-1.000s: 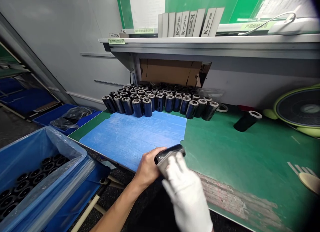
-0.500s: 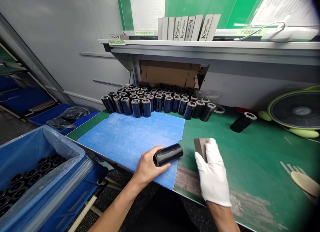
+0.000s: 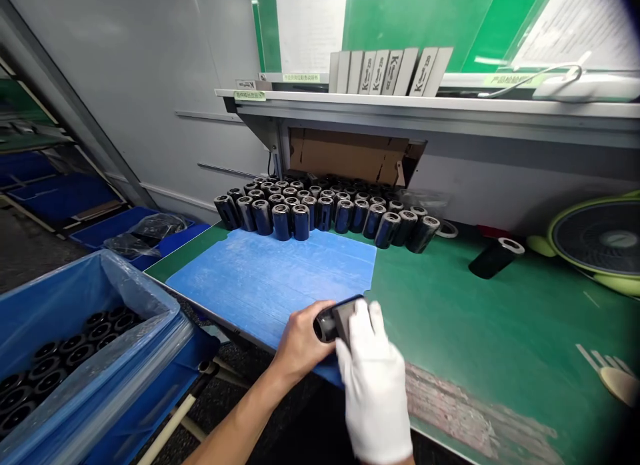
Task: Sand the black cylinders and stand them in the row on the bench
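Observation:
My bare left hand [image 3: 303,341] is closed around a glossy black cylinder [image 3: 326,326], held tilted above the front edge of the bench. In my white-gloved right hand [image 3: 376,378] is a grey sanding block [image 3: 344,319], laid against the side of that cylinder. The glove hides much of the block and the cylinder's far end. Beneath both hands lies the near right part of a blue mat [image 3: 270,271]. Farther back, many similar black cylinders [image 3: 301,221] stand upright in rows.
A lone black cylinder [image 3: 495,258] leans at the right, near a green fan [image 3: 605,241]. At the left, a plastic-lined blue bin [image 3: 165,305] holds more cylinders. Above the rows runs a shelf [image 3: 475,108] carrying several grey-white slabs [image 3: 367,71] marked 220.
My right hand has moved left, bringing the sanding block from beside the cylinder onto it. The left hand still grips the cylinder. The view has shifted slightly.

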Demonstrator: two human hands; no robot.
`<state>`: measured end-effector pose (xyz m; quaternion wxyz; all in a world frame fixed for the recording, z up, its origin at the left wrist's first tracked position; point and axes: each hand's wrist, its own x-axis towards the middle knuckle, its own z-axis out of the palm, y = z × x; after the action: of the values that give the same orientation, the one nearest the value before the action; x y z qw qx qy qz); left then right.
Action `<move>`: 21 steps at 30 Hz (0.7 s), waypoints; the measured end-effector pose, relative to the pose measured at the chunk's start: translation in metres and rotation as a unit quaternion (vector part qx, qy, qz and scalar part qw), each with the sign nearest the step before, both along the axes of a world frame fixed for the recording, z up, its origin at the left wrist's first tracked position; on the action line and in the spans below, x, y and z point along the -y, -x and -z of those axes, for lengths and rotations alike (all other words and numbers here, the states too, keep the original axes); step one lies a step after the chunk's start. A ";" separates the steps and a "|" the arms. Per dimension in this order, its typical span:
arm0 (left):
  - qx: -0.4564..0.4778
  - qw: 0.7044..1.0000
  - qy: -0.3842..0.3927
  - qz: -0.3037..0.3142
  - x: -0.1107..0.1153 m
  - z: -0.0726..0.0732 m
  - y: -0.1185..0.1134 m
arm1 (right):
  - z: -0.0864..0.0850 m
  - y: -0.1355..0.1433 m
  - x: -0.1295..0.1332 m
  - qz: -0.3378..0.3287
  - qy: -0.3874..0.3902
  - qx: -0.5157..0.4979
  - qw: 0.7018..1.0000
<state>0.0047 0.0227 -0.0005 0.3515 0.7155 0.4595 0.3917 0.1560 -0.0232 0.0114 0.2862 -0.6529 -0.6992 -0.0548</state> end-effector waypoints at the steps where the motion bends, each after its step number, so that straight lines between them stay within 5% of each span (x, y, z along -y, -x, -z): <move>1: -0.001 1.000 -0.001 0.006 0.000 0.000 0.000 | 0.000 0.001 0.002 -0.001 -0.001 0.003 1.000; 6: -0.002 1.000 0.000 -0.006 -0.002 -0.001 0.000 | -0.008 0.003 -0.009 0.022 -0.001 0.013 1.000; 14: -0.006 1.000 0.024 -0.015 -0.001 -0.005 -0.001 | -0.016 0.023 0.013 0.027 0.033 0.043 0.998; 21: 0.028 0.999 0.019 0.009 -0.002 -0.005 0.000 | -0.011 0.034 0.014 0.021 -0.024 0.084 0.996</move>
<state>0.0050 0.0244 0.0046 0.3808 0.7019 0.4503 0.3994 0.1220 -0.0370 0.0227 0.2409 -0.6535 -0.7052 -0.1327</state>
